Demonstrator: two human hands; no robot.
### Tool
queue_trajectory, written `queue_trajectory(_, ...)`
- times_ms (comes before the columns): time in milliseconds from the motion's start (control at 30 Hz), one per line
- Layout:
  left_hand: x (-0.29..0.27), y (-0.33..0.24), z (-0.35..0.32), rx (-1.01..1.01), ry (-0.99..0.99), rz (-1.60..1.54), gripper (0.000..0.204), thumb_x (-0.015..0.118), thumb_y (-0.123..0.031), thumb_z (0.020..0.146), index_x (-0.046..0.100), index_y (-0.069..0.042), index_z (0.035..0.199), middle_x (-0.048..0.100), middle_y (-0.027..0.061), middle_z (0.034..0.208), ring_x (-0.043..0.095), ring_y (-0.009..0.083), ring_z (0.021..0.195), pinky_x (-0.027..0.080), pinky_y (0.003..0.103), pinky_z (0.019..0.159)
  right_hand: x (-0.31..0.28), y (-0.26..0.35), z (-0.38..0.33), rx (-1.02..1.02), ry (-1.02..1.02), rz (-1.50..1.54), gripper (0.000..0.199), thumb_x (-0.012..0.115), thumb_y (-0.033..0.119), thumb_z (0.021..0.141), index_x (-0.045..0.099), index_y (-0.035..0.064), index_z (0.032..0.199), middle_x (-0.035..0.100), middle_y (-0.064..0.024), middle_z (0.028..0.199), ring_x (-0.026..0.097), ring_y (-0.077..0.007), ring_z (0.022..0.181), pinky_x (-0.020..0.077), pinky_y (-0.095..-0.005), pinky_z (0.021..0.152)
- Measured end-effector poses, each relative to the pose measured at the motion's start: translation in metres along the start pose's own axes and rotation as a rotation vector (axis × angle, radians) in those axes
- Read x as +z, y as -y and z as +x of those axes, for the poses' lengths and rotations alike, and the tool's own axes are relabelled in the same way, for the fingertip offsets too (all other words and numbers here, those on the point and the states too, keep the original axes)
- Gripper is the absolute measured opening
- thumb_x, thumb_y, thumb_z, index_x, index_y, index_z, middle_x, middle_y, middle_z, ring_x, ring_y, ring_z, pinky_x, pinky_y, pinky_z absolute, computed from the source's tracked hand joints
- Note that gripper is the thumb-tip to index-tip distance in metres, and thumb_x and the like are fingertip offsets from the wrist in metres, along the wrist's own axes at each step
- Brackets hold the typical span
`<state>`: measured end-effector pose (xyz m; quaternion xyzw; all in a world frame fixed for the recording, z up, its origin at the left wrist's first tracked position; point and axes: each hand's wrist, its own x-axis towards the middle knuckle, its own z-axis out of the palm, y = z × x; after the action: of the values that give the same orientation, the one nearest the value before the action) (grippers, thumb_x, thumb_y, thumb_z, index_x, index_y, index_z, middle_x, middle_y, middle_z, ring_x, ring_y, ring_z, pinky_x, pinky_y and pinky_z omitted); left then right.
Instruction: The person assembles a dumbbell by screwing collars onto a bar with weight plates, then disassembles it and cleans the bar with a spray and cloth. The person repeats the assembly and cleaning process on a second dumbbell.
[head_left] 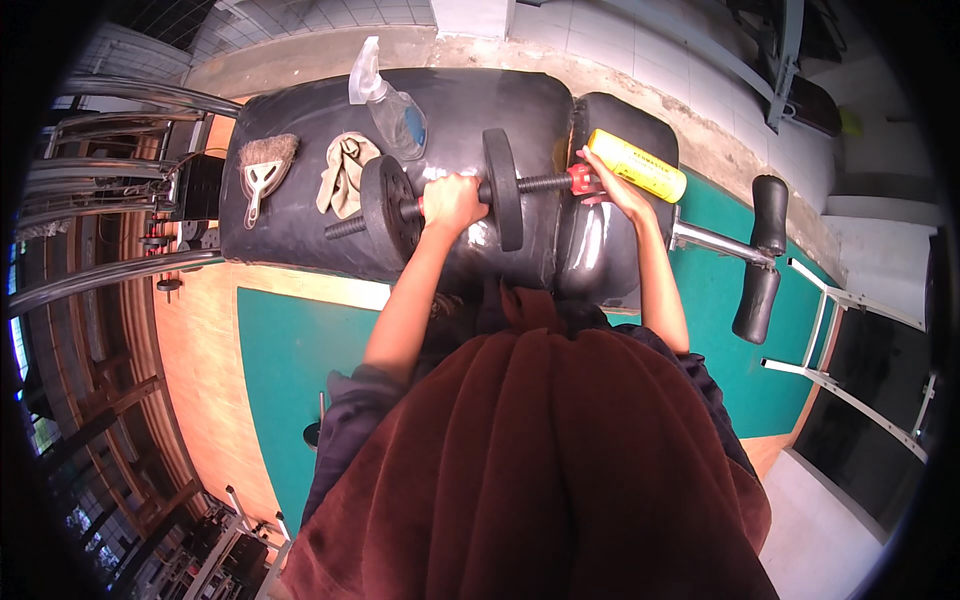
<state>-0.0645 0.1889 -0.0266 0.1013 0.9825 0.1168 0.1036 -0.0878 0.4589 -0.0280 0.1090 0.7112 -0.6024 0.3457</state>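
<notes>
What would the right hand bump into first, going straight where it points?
Apparently the red collar on the dumbbell bar, right at the fingertips of the right hand; whether they touch is unclear.

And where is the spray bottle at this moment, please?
In the head view, the spray bottle is on the black bench, upper left of centre, just right of the beige cloth.

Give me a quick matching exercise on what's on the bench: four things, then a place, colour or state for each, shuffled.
1. Dumbbell
2. Hand brush
3. Cloth
4. Cylindrical container

A. Crumpled, beige
B. Yellow, close to the right hand
C. Bar gripped by the left hand
D. Lying left of the cloth

Pairs: 1-C, 2-D, 3-A, 4-B
</notes>
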Motion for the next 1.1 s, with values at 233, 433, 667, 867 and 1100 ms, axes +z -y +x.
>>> queue_trajectory(233,0.000,0.000,0.001,-0.002,0.001,-0.006,0.024,0.064,-0.020,0.058,0.068,-0.014,0.081,0.064,0.0128,0.071,0.064,0.0280,0.069,0.051,0.037,0.064,0.003,-0.003,-0.001,-0.262,-0.036,0.242,0.052,0.047,0.041,0.088,0.034,0.0093,0.127,0.053,-0.0096,0.105,0.060,-0.0168,0.077,0.0519,-0.0270,0.063)
queue_trajectory(433,-0.002,-0.001,0.001,-0.013,0.031,0.001,0.024,0.064,-0.020,0.058,0.068,-0.014,0.081,0.064,0.0129,0.072,0.064,0.0279,0.070,0.051,0.037,0.065,-0.006,-0.011,0.003,-0.233,0.070,0.049,0.023,0.042,0.026,0.091,0.052,0.0085,0.102,0.048,0.0004,0.075,0.048,-0.0071,0.062,0.0471,-0.0233,0.057)
queue_trajectory(667,-0.003,-0.001,0.001,-0.009,0.023,0.014,0.024,0.064,-0.021,0.059,0.068,-0.015,0.082,0.064,0.0123,0.072,0.064,0.0273,0.070,0.051,0.036,0.064,-0.023,-0.038,-0.022,-0.209,-0.113,-0.043,0.024,0.044,0.016,0.088,0.054,0.0137,0.109,0.044,0.0021,0.084,0.046,-0.0068,0.078,0.0418,-0.0217,0.067)
queue_trajectory(867,-0.003,-0.002,0.001,-0.012,0.015,0.025,0.026,0.064,-0.021,0.059,0.068,-0.016,0.084,0.064,0.0117,0.071,0.064,0.0269,0.069,0.051,0.036,0.063,0.011,-0.077,-0.028,-0.221,-0.694,-0.733,0.043,0.063,0.023,0.078,0.048,0.0107,0.117,0.051,-0.0092,0.100,0.057,-0.0240,0.088,0.0465,-0.0370,0.078)
queue_trajectory(1100,0.000,0.000,0.001,-0.001,-0.003,0.032,0.026,0.065,-0.028,0.060,0.069,-0.015,0.083,0.064,0.0126,0.069,0.064,0.0268,0.067,0.051,0.037,0.062,0.017,-0.096,-0.034,-0.166,-0.919,-0.779,0.045,0.068,0.031,0.074,0.050,0.0075,0.108,0.056,-0.0090,0.100,0.057,-0.0254,0.093,0.0458,-0.0379,0.076)
